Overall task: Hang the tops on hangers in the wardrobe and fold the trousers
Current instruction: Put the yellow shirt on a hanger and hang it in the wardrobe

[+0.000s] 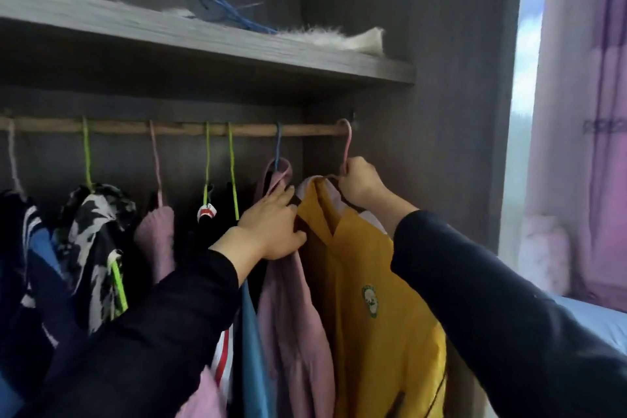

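Wardrobe interior: dark grey panels, wooden rail (305,129) under a shelf (237,44); bed (600,319) and curtain (597,146) off to the right.

Yellow top (366,265) is carried on a pink hanger (348,146). Its hook is seen over the rail at the far right end, beside the side panel. Hanger neck is held by the right hand (361,185), grip closed round it just below the hook. The top hangs straight down from that grip.

Left hand (271,224) is curled on the neck edge of the pink hooded top (291,299), which is on the blue hanger (278,142) immediately to the left. The two garments touch at the collar.

Key relation: the hook lies directly above the right-hand grip. Rail's long axis runs left-right. Hanger's shoulder line is hidden by fabric, so its angle to the rail cannot be told. Right hand is nearer the hook.

Full seating of the hook cannot be confirmed, blur. Judged: this top is nearly hung and only release is left. No trousers are in view.
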Motion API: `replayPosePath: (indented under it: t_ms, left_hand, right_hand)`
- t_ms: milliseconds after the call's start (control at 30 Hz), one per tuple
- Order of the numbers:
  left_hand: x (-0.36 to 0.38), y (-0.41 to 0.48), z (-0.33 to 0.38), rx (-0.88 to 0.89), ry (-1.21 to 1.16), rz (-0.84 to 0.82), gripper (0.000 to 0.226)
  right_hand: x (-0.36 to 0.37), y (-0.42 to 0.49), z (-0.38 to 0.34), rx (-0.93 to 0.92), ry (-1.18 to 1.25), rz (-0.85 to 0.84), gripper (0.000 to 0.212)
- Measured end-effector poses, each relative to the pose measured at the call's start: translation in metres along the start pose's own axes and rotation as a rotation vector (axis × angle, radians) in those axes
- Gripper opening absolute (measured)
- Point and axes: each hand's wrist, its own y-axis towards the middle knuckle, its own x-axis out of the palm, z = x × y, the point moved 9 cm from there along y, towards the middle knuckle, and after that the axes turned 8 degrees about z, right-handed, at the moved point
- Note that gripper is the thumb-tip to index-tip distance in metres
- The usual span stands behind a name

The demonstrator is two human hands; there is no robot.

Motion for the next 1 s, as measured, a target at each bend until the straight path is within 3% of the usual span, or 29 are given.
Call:
replayPosePath:
  t_ms: [167, 400, 633, 1000]
  left_hand:
    - [0.003, 0.006, -0.011, 0.020, -0.096, -0.039, 0.063]
    - [0.006, 0.002, -0.013, 0.024, -0.092, 0.002, 0.051]
    - [0.008, 0.000, -0.011, 0.034, -0.103, 0.027, 0.047]
    - [0.006, 0.002, 0.011, -0.049, -0.083, 0.172, 0.047]
  right_hand:
    - [0.019, 0.039, -0.020, -0.017, 0.052, 0.102, 0.021]
    - [0.044, 0.076, -0.026, 0.036, 0.063, 0.105, 0.028]
    - [0.065, 0.072, 0.001, 0.066, -0.052, 0.050, 0.016]
    - [0.019, 0.003, 0.003, -0.159, -0.300, 0.055, 0.012]
